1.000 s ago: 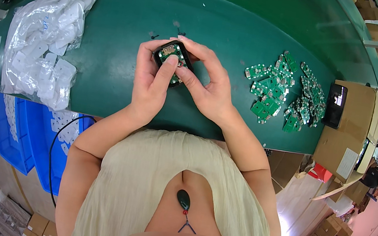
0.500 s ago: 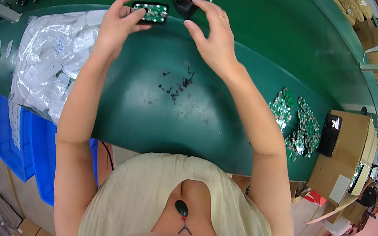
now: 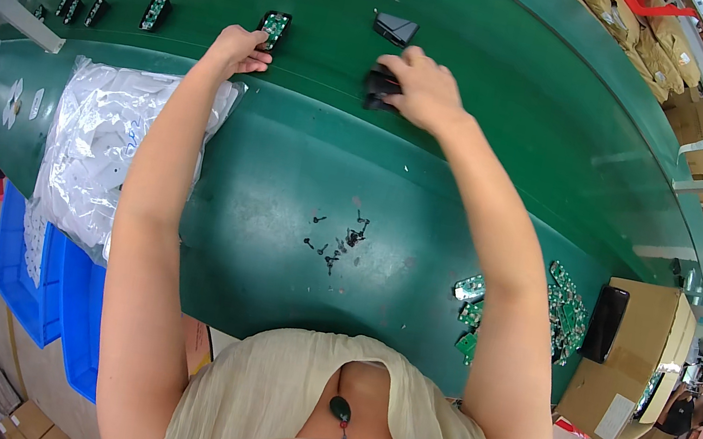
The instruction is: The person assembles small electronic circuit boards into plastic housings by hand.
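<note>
My left hand (image 3: pixel 238 52) is closed, with its fingertips on the near end of a small black case (image 3: pixel 280 43) that stands lengthwise at the back of the bench. A green circuit board (image 3: pixel 274 24) lies inside that case. Farther right, my right hand (image 3: pixel 428 90) has its fingers bent round a black plastic shell (image 3: pixel 379 91), which is partly hidden and slightly blurred. Just beyond it rests another black shell (image 3: pixel 395 30). Several small black screws (image 3: pixel 350 240) are scattered on the green bench (image 3: pixel 266 280) between my forearms.
Several more black cases with boards (image 3: pixel 155 13) stand in a row at the back left. A clear bag of white plastic parts (image 3: pixel 92 146) lies by my left forearm. Loose circuit boards (image 3: pixel 568 309), a cardboard box (image 3: pixel 633 354) and a dark phone (image 3: pixel 605 323) sit right. Blue bins (image 3: pixel 31 276) are lower left.
My left hand has set the case, turned lengthwise, farther back on the bench. My right hand has gone from spread fingers to closing on the black shell. The whole view has shifted.
</note>
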Demonstrator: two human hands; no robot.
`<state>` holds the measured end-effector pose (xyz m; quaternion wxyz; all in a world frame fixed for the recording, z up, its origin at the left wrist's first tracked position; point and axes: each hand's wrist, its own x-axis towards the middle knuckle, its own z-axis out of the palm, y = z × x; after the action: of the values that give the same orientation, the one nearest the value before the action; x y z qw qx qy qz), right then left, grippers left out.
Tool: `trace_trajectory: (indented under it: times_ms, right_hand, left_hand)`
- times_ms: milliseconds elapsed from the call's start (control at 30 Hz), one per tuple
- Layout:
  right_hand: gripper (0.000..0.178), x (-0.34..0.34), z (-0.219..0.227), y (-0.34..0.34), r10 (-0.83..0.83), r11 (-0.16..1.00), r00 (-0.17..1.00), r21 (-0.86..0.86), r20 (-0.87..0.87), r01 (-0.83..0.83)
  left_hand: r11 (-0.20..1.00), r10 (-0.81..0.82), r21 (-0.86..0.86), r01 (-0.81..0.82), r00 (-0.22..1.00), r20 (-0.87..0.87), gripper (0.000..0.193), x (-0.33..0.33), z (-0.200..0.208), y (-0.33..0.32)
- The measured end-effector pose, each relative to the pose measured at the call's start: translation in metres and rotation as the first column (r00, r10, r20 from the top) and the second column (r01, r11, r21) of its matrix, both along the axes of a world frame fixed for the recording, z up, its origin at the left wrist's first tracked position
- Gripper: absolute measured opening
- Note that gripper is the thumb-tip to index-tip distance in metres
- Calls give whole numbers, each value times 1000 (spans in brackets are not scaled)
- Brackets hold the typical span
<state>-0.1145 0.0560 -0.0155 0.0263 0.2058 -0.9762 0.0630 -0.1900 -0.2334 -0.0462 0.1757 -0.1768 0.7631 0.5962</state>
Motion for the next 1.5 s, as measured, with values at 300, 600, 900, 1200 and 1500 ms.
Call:
trace_trajectory:
  times_ms: [300,600,900,1200,1500]
  right_hand:
    - [53,54,17,168,-543,839,811,103,218,534]
    - [53,81,-3,190,-621,783,782,3,54,622]
    - [54,87,-7,185,-619,777,782,-88,72,623]
    - [54,87,-11,185,-601,785,796,-137,64,604]
    - [54,87,-19,181,-596,788,801,-157,49,596]
  left_hand:
    - [460,-322,-885,-72,915,-242,45,-10,31,1]
    - [590,-712,-782,-199,329,-621,54,-26,-4,136]
    - [813,-574,-459,358,359,-736,39,38,-17,237]
    - [751,-514,-517,-411,128,-848,29,2,29,74]
    - [968,-120,-244,58,962,-245,31,-15,2,-11]
